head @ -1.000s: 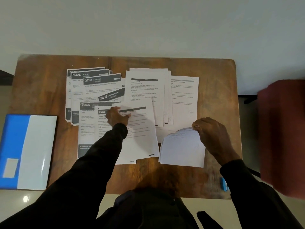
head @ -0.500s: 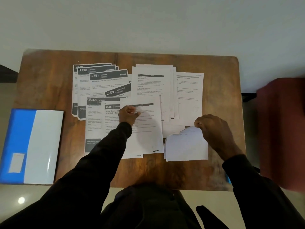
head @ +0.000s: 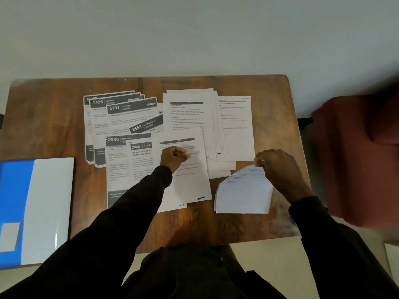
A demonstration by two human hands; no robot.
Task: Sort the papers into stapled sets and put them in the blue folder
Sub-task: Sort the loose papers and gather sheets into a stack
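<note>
Papers [head: 133,113] lie fanned in loose piles right of the blue folder [head: 15,190], none visibly stapled or filed; sorting seems midway. My left hand [head: 173,157] pinches a plain sheet [head: 185,186]; farther right, my right hand [head: 278,169] pinches the small stack's [head: 244,195] lifted corner.

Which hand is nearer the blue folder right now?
Left. The left hand pinches a sheet mid-table, right of the blue folder; the right hand grips the small stack farther right.
</note>
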